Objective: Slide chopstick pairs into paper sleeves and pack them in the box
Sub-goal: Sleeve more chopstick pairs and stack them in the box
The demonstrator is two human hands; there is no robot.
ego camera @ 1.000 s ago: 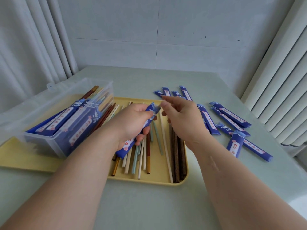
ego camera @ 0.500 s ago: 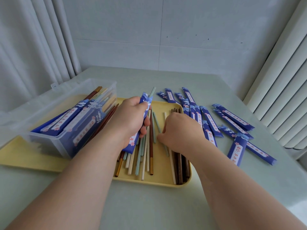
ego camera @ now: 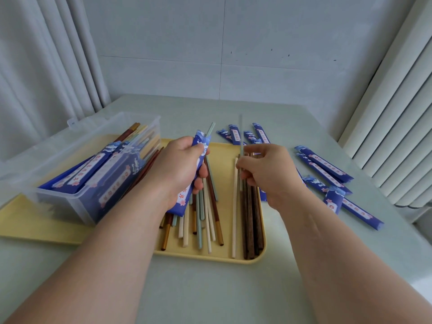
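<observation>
The left hand (ego camera: 177, 169) grips a blue paper sleeve (ego camera: 199, 141); the right hand (ego camera: 268, 171) now pinches a pale green chopstick (ego camera: 240, 136), raised from the yellow tray (ego camera: 224, 259).

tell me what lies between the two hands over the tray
Head view: a bare strip of yellow tray, with loose chopsticks by the left hand and one cream chopstick beside the right hand.

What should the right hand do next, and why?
Probably carry the loose green chopstick, pinched in the right hand, across to the top mouth of the blue sleeve and slide it in. The left hand grips that sleeve with only one sleeved green chopstick poking out, so the pair looks incomplete.
</observation>
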